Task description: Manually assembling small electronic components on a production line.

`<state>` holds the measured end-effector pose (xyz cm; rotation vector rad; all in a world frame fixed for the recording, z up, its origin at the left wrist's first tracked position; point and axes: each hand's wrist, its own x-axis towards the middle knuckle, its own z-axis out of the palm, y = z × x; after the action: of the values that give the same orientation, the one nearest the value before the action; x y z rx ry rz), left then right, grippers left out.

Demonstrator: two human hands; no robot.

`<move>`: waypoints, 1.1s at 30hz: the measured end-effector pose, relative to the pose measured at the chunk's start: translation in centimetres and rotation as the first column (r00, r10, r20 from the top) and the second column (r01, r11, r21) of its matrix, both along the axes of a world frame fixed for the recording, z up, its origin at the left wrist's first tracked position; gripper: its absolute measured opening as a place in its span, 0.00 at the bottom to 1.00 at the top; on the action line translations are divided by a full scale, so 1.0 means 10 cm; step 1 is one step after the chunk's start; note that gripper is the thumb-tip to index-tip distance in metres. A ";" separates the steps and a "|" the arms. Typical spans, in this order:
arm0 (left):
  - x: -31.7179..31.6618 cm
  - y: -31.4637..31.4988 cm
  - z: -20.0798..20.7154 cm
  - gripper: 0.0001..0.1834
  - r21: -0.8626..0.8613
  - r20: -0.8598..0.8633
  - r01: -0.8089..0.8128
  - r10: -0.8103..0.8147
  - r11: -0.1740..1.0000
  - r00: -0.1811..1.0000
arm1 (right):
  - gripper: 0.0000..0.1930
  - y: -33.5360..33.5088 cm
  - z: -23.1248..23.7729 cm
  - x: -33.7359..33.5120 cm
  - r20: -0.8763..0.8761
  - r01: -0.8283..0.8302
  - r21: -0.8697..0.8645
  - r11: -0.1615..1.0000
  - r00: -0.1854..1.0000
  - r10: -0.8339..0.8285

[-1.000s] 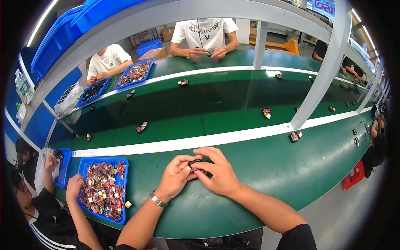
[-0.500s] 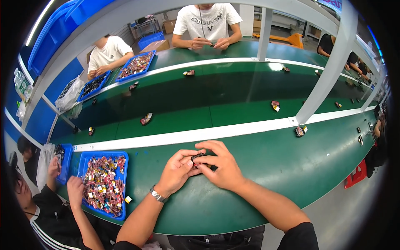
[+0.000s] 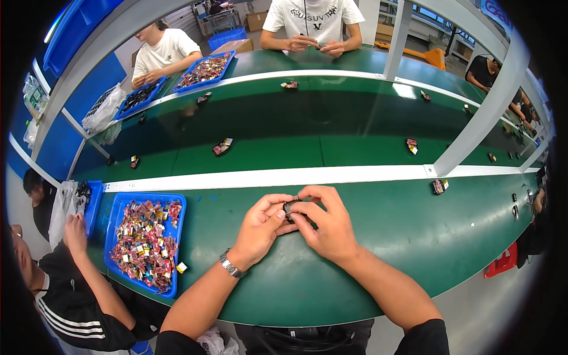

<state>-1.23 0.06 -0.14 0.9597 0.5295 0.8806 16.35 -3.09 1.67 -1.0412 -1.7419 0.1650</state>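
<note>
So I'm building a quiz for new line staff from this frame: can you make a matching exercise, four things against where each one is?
Things:
1. small dark part
2. blue tray of small pieces
3. wristwatch
4. red stool

Places:
A. on the floor, right of the bench
B. on the left wrist
C. pinched between the left hand and right hand
D. on the green bench, left of the hands

Pairs: 1-C, 2-D, 3-B, 4-A

left grip [image 3: 260, 228], right grip [image 3: 325, 222], fingertips pinched together
</note>
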 end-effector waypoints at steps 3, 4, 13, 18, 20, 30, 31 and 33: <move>0.03 -0.01 0.06 0.16 -0.010 -0.019 0.003 -0.003 1.000 1.000 | 0.11 0.01 0.00 0.04 0.112 -0.008 0.032 0.999 0.994 0.005; 0.03 -0.01 0.07 0.16 -0.011 -0.019 0.002 -0.002 1.000 1.000 | 0.11 0.02 -0.01 0.04 0.113 -0.010 0.031 0.999 0.994 0.006; 0.02 -0.01 0.10 0.15 -0.036 -0.039 -0.009 0.008 0.999 0.999 | 0.14 -0.02 0.01 -0.01 0.184 0.060 0.060 0.996 0.980 -0.070; 0.04 -0.01 0.08 0.15 -0.022 -0.044 -0.002 0.002 1.000 0.999 | 0.15 -0.02 0.00 -0.01 0.181 0.064 0.085 0.994 0.980 -0.079; 0.03 -0.01 0.07 0.15 -0.019 -0.050 -0.004 0.003 1.000 0.999 | 0.15 -0.02 0.00 -0.04 0.165 0.079 0.075 0.994 0.982 -0.090; 0.04 -0.02 0.07 0.15 0.008 -0.091 0.005 -0.004 1.000 0.996 | 0.11 0.00 -0.03 -0.04 0.251 0.146 0.166 0.975 0.950 -0.185; 0.03 -0.01 0.07 0.15 0.009 -0.089 0.001 0.000 1.000 0.996 | 0.11 0.00 -0.04 -0.03 0.253 0.142 0.167 0.976 0.950 -0.182; 0.03 -0.01 0.06 0.15 0.014 -0.090 0.022 -0.021 1.000 0.996 | 0.12 0.01 -0.06 -0.03 0.277 0.138 0.188 0.972 0.943 -0.188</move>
<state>-0.98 -0.08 0.43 1.0204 0.5894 0.8254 16.09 -3.03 1.10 -1.1235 -1.8848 -0.2491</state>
